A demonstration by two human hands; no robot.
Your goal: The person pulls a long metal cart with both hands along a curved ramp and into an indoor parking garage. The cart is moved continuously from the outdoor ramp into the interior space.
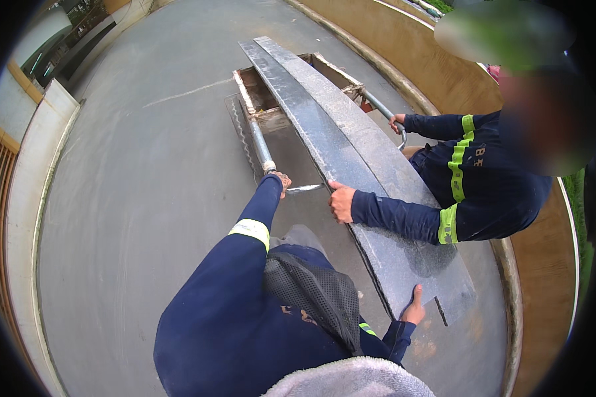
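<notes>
Two long, narrow grey stone slabs lie overlapping, the upper slab (351, 109) partly over the lower slab (311, 126). They stretch lengthwise over a handcart (244, 92) with a worn box frame and jut out well behind it toward me. My left hand (282, 183) is wrapped round the left end of the cart's metal tube handle (261, 144). At the slabs' near end, my right hand (414, 306) grips the edge, thumb on top and fingers hidden below. A co-worker's hand (341, 202) presses on the slabs' left edge; their other hand (397, 122) holds the handle's right side.
A co-worker (483, 165) in a dark blue top with yellow-green bands leans in from the right. Grey concrete paving (139, 198) runs ahead between a tan wall (444, 73) on the right and a low pale wall (36, 172) on the left.
</notes>
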